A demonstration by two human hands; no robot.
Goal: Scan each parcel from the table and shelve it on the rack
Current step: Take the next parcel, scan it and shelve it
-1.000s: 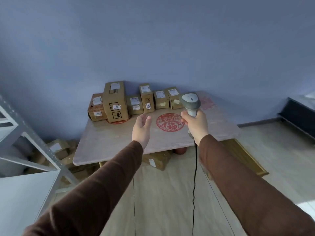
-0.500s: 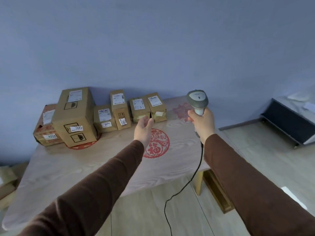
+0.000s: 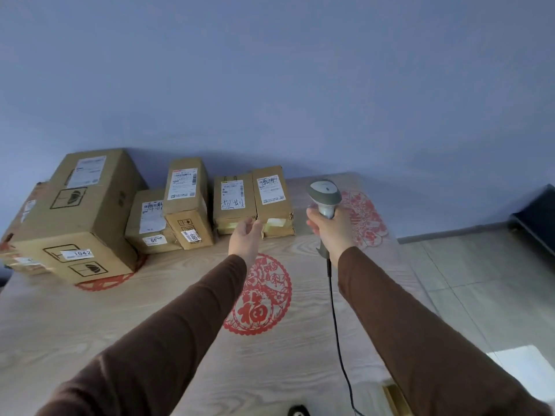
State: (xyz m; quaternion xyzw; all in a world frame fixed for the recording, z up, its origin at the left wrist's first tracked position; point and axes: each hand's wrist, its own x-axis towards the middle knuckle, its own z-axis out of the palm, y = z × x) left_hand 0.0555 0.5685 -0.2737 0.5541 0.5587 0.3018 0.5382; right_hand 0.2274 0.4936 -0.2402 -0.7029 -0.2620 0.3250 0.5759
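A grey scanner (image 3: 325, 196) is gripped by the right hand (image 3: 330, 229), whose fingers are curled round the handle, and the head of the scanner is held upright above the fist. A black cable (image 3: 336, 319) hangs down from the handle, along the inner side of the right sleeve (image 3: 420, 334). The left hand (image 3: 244, 237) is stretched forward with the fingers relaxed and nothing in it; its fingertips are seen at the front lower edge of two small parcels (image 3: 252, 199) that stand side by side, but real contact cannot be told. Just to the left of this hand a taller parcel (image 3: 187, 202) is placed, then a low parcel (image 3: 150, 220), and further left a big box (image 3: 79, 211) with the label 1042 is found. All of them are lined up at the far side of the table (image 3: 90, 319), against the blue wall (image 3: 270, 85). Under the left forearm a red paper-cut circle (image 3: 261, 295) is seen on the wood, and a second red ornament (image 3: 366, 217) lies just to the right of the right hand.
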